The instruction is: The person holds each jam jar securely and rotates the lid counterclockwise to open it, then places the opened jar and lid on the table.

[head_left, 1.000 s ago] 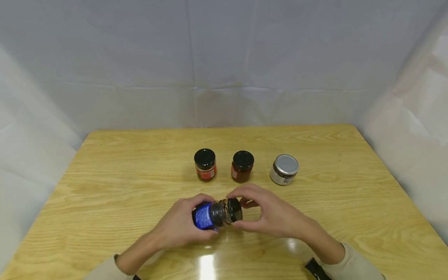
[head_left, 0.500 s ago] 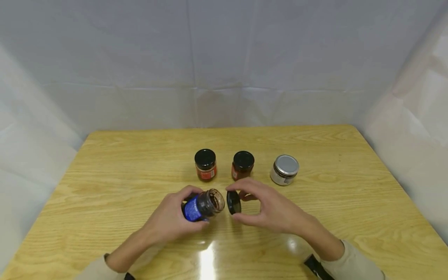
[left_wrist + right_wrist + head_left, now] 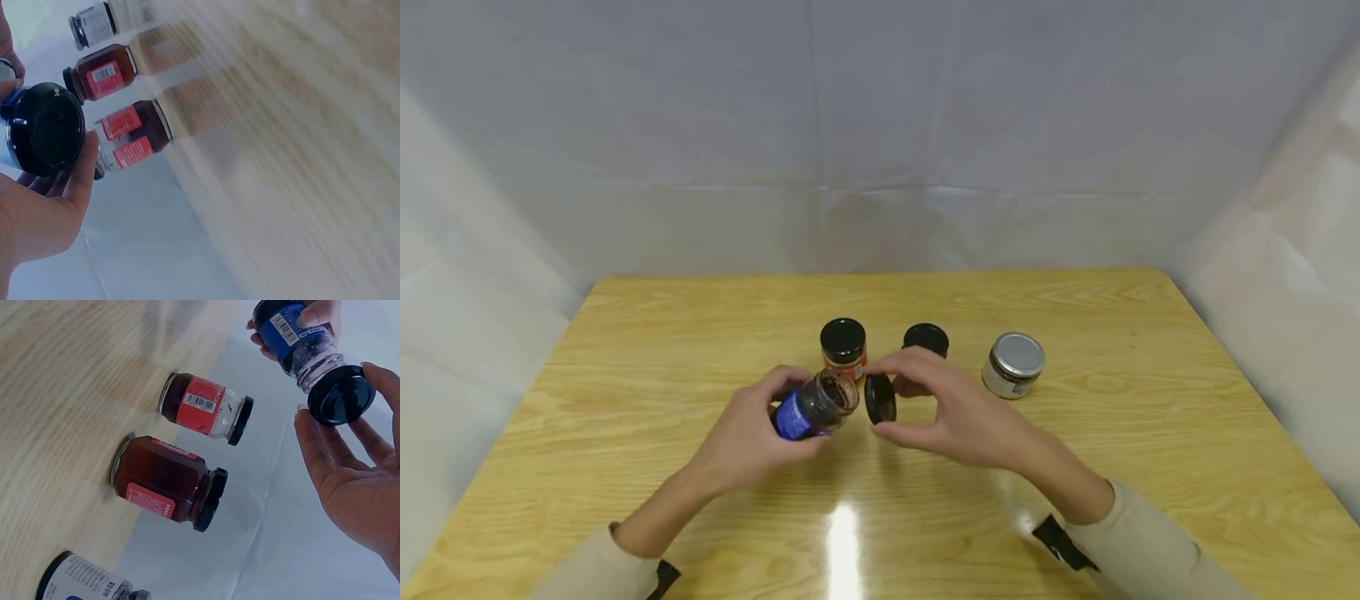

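Note:
My left hand [image 3: 747, 433] grips a glass jar [image 3: 820, 402] with a blue label and dark residue inside. The jar is off the table, tilted with its uncovered mouth toward the right. Between thumb and fingertips, my right hand [image 3: 958, 408] pinches a black lid [image 3: 880, 398], held on edge just right of the jar's mouth. From the left wrist view, the jar's dark base [image 3: 53, 128] faces the camera, with fingers around it. In the right wrist view the lid [image 3: 341, 395] overlaps the jar's threaded neck, and the blue label [image 3: 289, 328] shows a barcode.
Behind the hands stand a red-labelled jar [image 3: 843, 346] with a black lid, a dark red-brown jar [image 3: 927, 337] partly hidden by my right hand, and a white-labelled jar [image 3: 1014, 365] with a silver lid. A wooden table [image 3: 700, 333] meets white sheeting [image 3: 880, 125] behind.
The lid has come away from the jar's mouth. Both hands have moved up and leftward with jar and lid, and the jar's opening has turned upward. The standing jars have stayed in place.

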